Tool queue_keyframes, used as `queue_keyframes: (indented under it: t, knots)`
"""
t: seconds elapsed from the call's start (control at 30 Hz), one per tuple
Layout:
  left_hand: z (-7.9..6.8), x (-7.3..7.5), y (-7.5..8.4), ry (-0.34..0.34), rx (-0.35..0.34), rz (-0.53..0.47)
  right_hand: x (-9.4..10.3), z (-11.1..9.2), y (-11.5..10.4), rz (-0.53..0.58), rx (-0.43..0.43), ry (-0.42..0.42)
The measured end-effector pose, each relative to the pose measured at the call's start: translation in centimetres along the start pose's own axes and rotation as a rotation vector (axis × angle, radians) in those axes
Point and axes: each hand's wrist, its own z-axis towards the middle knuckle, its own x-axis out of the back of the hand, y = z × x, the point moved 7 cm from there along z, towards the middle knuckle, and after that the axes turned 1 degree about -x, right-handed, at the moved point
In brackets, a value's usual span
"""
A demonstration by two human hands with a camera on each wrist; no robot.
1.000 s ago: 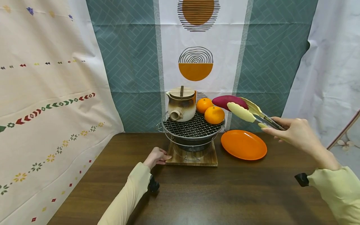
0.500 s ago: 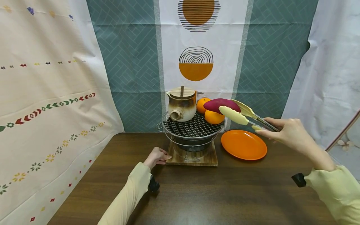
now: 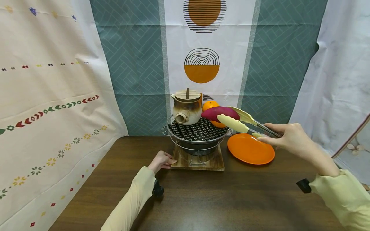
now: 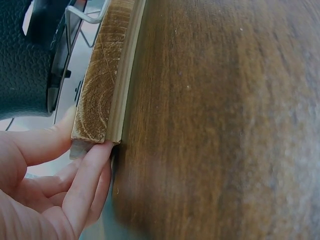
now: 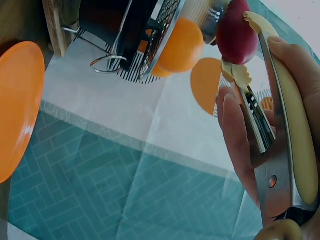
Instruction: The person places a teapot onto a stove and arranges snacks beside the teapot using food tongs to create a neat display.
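Note:
In the head view my right hand (image 3: 292, 138) grips metal tongs (image 5: 280, 155) with pale yellow tips. Between those tips is a purple-red sweet potato (image 3: 217, 113), held above the wire mesh grill (image 3: 193, 131) at its right side. It partly hides the nearer of two oranges (image 5: 182, 46) there. My left hand (image 3: 160, 160) pinches the front left corner of the square wooden board (image 3: 212, 163) under the grill. In the left wrist view, thumb and fingers sit above and below the edge of that board (image 4: 102, 75). A clay teapot (image 3: 188, 110) with a wooden lid stands on the mesh.
An orange plate (image 3: 250, 149) lies on the brown table (image 3: 202, 199) to the right of the grill. Patterned cloths hang behind and at both sides, with a teal and white cloth (image 3: 133, 64) at the back. A wire loop sticks out at the grill's left.
My right hand has moved left and slightly down, bringing the tongs and sweet potato from right of the oranges to over the mesh. My left hand stays on the board.

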Motion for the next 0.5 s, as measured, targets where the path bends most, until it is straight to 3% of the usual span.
queue_keyframes:
  t: [0.5]
  knots:
    - [-0.1, 0.0, 0.0, -0.009, -0.003, -0.006, -0.8, 0.0, -2.4, 0.026, 0.097, -0.020]
